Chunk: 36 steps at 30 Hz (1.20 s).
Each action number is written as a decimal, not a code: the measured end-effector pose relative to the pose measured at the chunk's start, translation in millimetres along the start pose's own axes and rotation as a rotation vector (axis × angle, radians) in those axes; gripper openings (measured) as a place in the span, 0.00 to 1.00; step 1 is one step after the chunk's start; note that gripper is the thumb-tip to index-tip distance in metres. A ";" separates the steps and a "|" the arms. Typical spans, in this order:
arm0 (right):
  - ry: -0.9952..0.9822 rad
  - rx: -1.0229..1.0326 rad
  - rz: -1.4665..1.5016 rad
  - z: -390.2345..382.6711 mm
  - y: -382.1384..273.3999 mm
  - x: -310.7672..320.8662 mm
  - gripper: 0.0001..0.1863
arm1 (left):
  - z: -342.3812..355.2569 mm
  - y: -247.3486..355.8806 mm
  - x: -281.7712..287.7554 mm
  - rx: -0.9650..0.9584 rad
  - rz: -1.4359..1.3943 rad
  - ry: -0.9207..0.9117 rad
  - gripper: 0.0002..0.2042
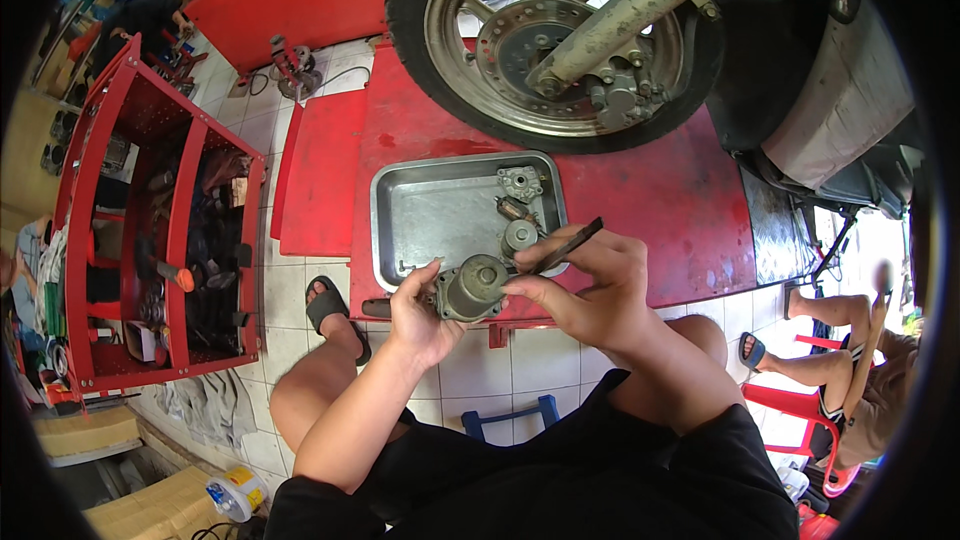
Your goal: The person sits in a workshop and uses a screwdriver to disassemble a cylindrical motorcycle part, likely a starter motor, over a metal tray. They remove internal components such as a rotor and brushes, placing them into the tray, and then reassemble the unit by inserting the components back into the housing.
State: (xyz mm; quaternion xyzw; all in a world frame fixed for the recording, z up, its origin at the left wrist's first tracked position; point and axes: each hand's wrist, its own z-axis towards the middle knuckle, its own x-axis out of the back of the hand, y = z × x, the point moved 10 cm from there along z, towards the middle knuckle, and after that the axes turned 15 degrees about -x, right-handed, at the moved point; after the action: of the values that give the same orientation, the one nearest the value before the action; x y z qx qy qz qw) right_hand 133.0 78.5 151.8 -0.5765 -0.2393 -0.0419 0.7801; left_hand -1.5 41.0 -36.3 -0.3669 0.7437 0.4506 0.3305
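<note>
My left hand is closed around a grey metal part with a round, cup-like body and a flange, above the near edge of a metal tray. Between the fingers and thumb of my right hand is a thin dark strip-like tool, its lower end close to the right side of the part. Whether the tool touches the part is hidden by my fingers. Just beyond lie a round silver metal piece, a small coppery part and a flanged metal cover in the tray.
Under the tray is a red platform bearing a motorcycle front wheel. A red shelf rack crammed with parts stands to the left. Another person's legs show at right. A blue stool frame stands between my knees.
</note>
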 end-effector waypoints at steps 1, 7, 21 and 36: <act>0.016 -0.009 0.006 0.9 -2.1 -0.4 0.12 | 0.8 -0.7 0.5 -0.001 -0.021 0.006 0.27; -0.033 0.020 0.072 0.4 -1.0 -2.2 0.11 | 5.9 -0.6 7.1 -0.005 -0.071 -0.035 0.29; -0.088 -0.053 0.020 -1.5 8.2 -0.8 0.11 | 5.3 2.0 7.7 -0.005 -0.059 0.020 0.30; 0.059 -0.027 -0.025 6.4 0.3 3.7 0.09 | 2.6 4.9 0.6 -0.021 -0.026 -0.032 0.29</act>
State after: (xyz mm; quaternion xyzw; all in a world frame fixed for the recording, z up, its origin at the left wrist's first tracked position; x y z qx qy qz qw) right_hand 134.3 85.2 154.5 -0.5825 -0.2227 -0.0718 0.7784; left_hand -5.5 44.8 -35.6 -0.3726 0.7287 0.4601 0.3441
